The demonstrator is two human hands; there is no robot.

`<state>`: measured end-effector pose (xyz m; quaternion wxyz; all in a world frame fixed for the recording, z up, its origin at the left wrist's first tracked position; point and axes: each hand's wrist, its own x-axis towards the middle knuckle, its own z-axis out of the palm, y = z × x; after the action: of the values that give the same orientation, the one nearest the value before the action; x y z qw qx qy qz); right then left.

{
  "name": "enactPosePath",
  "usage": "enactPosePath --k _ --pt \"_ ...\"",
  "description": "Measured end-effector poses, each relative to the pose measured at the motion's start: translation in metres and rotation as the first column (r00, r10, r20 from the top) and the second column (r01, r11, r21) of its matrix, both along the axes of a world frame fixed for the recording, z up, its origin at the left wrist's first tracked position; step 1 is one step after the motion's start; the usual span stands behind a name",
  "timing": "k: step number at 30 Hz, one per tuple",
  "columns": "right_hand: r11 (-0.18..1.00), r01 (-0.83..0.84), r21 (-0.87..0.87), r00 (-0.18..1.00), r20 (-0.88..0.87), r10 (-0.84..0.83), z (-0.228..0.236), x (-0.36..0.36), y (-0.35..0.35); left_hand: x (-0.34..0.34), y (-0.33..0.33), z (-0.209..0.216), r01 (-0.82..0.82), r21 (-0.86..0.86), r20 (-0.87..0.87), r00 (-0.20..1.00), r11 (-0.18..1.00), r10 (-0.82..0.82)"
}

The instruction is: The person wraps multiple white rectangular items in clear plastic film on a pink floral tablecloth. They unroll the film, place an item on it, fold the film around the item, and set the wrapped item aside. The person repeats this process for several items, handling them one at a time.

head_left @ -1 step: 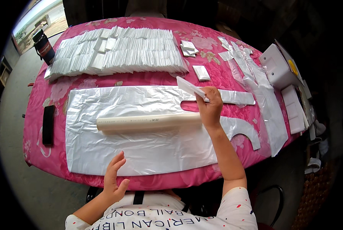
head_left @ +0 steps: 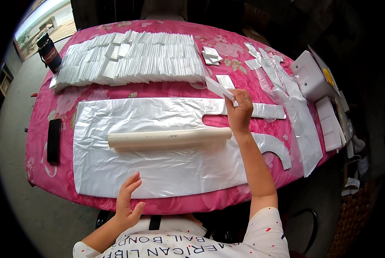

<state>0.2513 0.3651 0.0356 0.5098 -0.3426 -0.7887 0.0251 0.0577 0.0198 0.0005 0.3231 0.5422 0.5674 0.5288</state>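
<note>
My right hand [head_left: 239, 111] is closed around a thin flat white piece [head_left: 218, 88], raised over the table and seen nearly edge-on. Whether that piece is folded plastic or a stiff plate, I cannot tell. A large white plastic bag [head_left: 158, 176] with long handles lies spread out below both hands. Across the bag rests a cream-coloured plastic pipe [head_left: 171, 137], its right end close to my right wrist. My left hand [head_left: 128, 200] hovers at the bag's near edge, fingers apart and holding nothing. A small folded white packet [head_left: 225, 81] lies just beyond my right hand.
Dense rows of folded white packets [head_left: 132, 56] fill the far left of the pink flowered tablecloth [head_left: 67, 101]. A few more packets [head_left: 211, 56] lie beside them. Further flat bags [head_left: 302, 129] and white boxes [head_left: 310, 77] occupy the right. A phone [head_left: 54, 140] and bottle [head_left: 49, 53] are at left.
My right hand has shifted slightly right and nearer to the far packet with the white piece, uncovering the pipe's right end. My left hand has hardly moved.
</note>
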Motion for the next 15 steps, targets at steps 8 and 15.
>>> enactPosePath --k 8,15 --pt "0.933 0.312 0.18 0.886 0.3 -0.354 -0.037 0.013 0.137 0.004 0.008 0.002 0.033 0.103 -0.211 0.978 0.994 -0.011" --pt "0.987 0.099 -0.127 0.862 0.506 -0.022 -0.063 0.04 0.133 -0.002 0.011 -0.003 0.036 0.146 -0.345 0.938 0.989 0.017"
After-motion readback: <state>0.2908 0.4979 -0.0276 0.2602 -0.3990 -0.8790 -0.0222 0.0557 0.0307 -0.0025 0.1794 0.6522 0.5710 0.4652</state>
